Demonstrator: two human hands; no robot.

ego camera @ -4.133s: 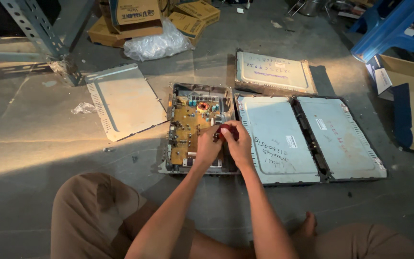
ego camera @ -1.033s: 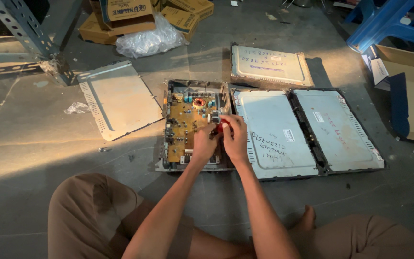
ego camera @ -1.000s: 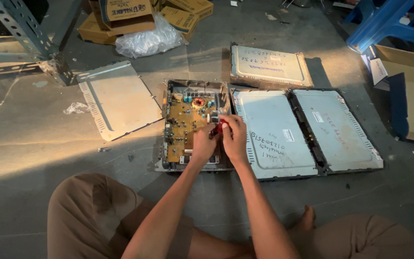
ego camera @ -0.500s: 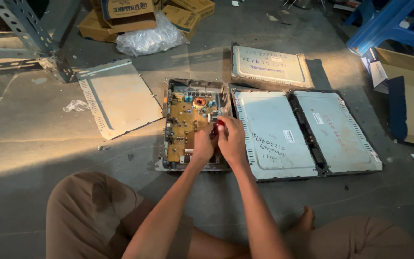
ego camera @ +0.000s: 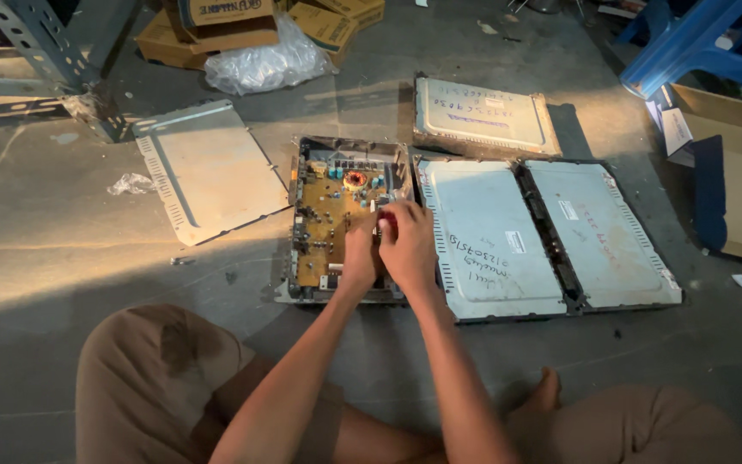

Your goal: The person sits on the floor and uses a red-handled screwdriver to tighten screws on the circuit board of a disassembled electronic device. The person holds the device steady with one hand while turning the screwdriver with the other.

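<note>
Your left hand (ego camera: 360, 252) and right hand (ego camera: 408, 245) rest side by side on the opened metal unit (ego camera: 343, 219), which lies on the concrete floor (ego camera: 62, 258) directly ahead of your crossed legs. Inside it, the yellow circuit board (ego camera: 328, 215) is exposed, with a copper coil (ego camera: 355, 180) near the far edge. Your right fingers are curled around a small red-tipped tool (ego camera: 387, 222); how tightly they close cannot be told. Your left fingers press down on the board beside it, holding nothing visible. The removed grey cover (ego camera: 203, 167) lies to the left. Two closed grey units (ego camera: 547, 236) lie just to the right, a third (ego camera: 483, 116) beyond them.
</note>
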